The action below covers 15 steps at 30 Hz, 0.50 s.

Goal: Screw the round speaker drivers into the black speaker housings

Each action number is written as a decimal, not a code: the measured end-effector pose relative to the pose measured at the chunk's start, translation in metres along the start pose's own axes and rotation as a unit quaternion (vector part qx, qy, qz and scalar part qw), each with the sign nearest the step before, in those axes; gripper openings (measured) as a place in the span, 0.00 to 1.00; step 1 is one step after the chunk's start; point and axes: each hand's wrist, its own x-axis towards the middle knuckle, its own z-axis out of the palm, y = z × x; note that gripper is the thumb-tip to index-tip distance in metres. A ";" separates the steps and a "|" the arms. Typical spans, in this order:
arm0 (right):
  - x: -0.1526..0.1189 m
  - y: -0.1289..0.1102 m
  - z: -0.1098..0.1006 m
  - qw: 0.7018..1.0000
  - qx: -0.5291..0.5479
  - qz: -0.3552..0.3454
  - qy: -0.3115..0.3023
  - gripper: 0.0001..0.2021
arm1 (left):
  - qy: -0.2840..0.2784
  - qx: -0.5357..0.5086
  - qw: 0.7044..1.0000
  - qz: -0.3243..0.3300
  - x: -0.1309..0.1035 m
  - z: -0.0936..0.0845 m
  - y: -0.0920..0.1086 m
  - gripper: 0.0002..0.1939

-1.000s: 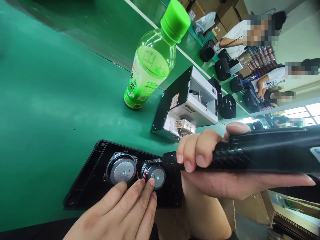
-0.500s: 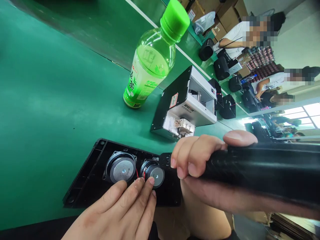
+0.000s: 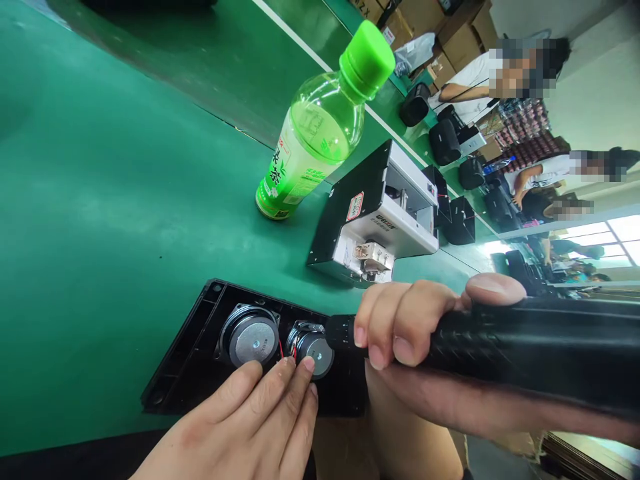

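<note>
A black panel (image 3: 187,373) lies on the green table, carrying two round silver speakers, the larger (image 3: 254,341) on the left and the smaller (image 3: 320,357) on the right. My left hand (image 3: 250,420) rests flat over the panel's near edge, fingertips at the red wires and the smaller speaker's rim. My right hand (image 3: 400,327) is wrapped round a black cylindrical power screwdriver (image 3: 540,353). Its front end reaches the panel beside the smaller speaker; the tip itself is hidden.
Beyond the panel stand a green-capped tea bottle (image 3: 310,147) and a black and silver machine (image 3: 375,220). Black speaker boxes (image 3: 445,142) line the table farther off, where several people are at work. Cartons (image 3: 463,43) are stacked behind.
The view has shifted slightly, so the bottle, machine and panel appear a little lower and farther right. The screwdriver's front end now overlaps the smaller speaker's upper right edge. Both hands keep their hold.
</note>
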 end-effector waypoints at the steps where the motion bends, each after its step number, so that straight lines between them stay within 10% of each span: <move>1: -0.001 -0.001 0.000 1.000 -0.010 -0.003 -0.004 0.27 | 0.002 0.002 1.000 0.001 0.001 0.000 0.000 0.24; 15: 0.000 -0.002 -0.001 1.000 -0.005 -0.014 0.008 0.29 | 0.000 0.008 1.000 0.001 -0.002 -0.002 0.000 0.24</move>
